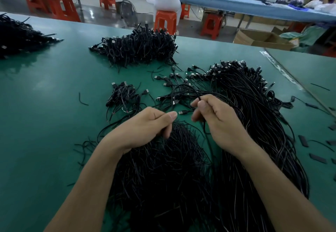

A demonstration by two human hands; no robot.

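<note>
The left hand (145, 128) pinches a thin black cable (181, 85) with thumb and curled fingers. The right hand (220, 122) grips its other part. The cable arches at 12 o'clock from the hands, over the green table (45, 122). A cable pile (163, 173) lies at 6 o'clock.

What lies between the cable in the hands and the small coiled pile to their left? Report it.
Nothing tall. The left hand and right hand both already pinch the cable loop. Toward the small pile, only a stray plug and thin loose leads lie flat on the green table. Lifting the cable over them should clear.
</note>
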